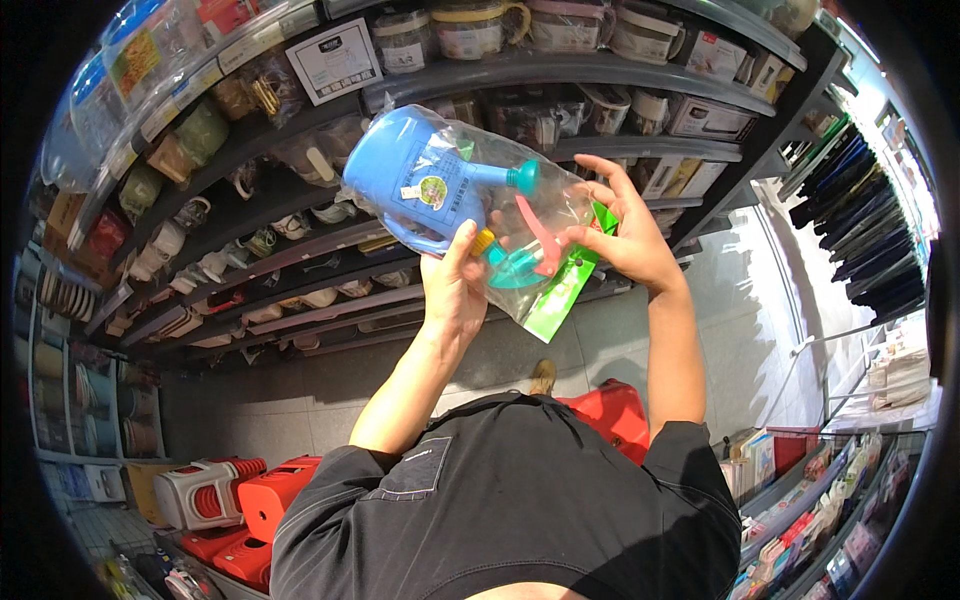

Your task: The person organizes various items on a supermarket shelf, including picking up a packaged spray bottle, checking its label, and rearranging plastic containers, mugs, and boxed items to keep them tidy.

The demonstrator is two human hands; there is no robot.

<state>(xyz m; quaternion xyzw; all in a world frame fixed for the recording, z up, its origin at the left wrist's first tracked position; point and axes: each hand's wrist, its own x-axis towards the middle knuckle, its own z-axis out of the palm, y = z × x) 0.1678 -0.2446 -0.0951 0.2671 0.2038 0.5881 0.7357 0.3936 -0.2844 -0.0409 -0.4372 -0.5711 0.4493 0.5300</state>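
A clear plastic bag (551, 169) with a green header card (561, 298) is held up in front of me. Inside it lies a blue plastic watering can (397, 161) with a teal sprinkler head (523, 177) and a round sticker. Pink, yellow and teal plastic pieces, among them a pink part (541, 238), sit in the bag beside the can. My left hand (456, 289) grips the bag from below, near the yellow piece. My right hand (630, 225) pinches the bag's edge by the green card, some fingers spread.
Dark store shelves (540, 71) with wrapped containers, cups and bowls rise close ahead. Red plastic stools (281, 495) stand at lower left, and a red plastic item (611, 420) is beside me. Dark goods hang from a rack (862, 217) at right. More shelved goods (817, 510) are at lower right.
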